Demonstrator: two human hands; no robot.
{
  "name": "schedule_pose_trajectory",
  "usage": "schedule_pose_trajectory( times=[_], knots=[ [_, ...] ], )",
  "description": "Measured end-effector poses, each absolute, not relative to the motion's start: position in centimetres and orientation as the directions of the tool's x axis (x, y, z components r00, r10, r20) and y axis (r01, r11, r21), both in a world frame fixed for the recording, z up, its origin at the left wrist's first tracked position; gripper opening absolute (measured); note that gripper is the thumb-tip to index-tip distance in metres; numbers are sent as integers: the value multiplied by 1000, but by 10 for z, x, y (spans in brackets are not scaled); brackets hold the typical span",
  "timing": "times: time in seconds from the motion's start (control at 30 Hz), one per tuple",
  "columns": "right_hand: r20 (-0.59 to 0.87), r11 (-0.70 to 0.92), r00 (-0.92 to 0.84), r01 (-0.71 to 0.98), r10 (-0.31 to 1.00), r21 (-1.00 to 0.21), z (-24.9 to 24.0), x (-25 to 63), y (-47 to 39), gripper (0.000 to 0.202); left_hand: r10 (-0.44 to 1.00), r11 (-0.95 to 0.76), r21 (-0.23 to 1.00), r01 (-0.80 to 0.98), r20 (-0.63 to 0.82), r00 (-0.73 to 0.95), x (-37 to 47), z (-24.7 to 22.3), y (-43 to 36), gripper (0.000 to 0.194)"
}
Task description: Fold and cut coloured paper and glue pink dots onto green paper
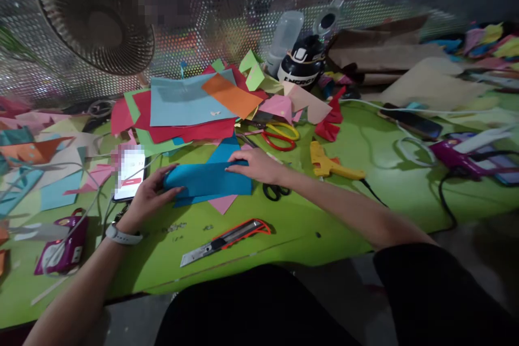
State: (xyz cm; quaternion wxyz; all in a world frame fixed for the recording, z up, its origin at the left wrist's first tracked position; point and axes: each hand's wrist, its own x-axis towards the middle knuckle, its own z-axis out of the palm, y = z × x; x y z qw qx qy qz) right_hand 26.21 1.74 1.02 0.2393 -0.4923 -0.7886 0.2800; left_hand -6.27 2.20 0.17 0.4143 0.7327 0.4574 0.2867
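Observation:
A folded blue paper (208, 181) lies over the green table, held from both ends. My left hand (152, 194) has its thumb and fingers round the paper's left end; a pale watch is on that wrist. At the upper right edge of the paper, my right hand (257, 166) pinches it. More blue paper and a pink corner (223, 204) show beneath. Black-handled scissors (276, 191) lie just below my right hand. Nearer the table's front edge is an orange and grey box cutter (227, 239).
Stacked coloured sheets (182, 100) lie behind the hands, near red-yellow scissors (281, 136). A yellow glue gun (334, 165) is to the right. A lit phone (130, 173), paper scraps and cables lie left. A fan (95, 16) and a black bottle (301, 67) stand behind.

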Motion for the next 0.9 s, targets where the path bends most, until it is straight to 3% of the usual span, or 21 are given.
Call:
schedule_pose_trajectory(
  times=[0.17,0.3,0.43,0.5,0.6,0.67,0.73,0.9],
  knots=[
    [98,314,-367,593,925,-741,13,260,18,15,953,-21,982,187,-37,300,-60,-1,27,82],
    [103,320,-359,621,928,-715,26,261,36,15,964,63,985,163,-103,247,-59,-2,27,52],
    [231,202,-83,806,969,-557,50,283,91,26,958,80,972,222,-137,252,-58,-1,24,47],
    [266,117,19,865,964,-487,57,296,123,41,948,114,964,242,-179,265,-57,1,22,49],
    [141,-113,149,965,979,-236,56,305,156,72,932,178,950,258,-247,266,-57,3,20,55],
    [48,-189,201,965,978,-183,52,304,166,81,923,205,945,254,-273,272,-57,3,21,62],
    [7,-211,218,955,976,-210,49,304,169,78,916,221,946,235,-285,284,-58,1,23,69],
    [75,-112,138,953,988,-283,58,311,165,30,916,226,943,243,-290,276,-59,-1,25,75]
  ],
)
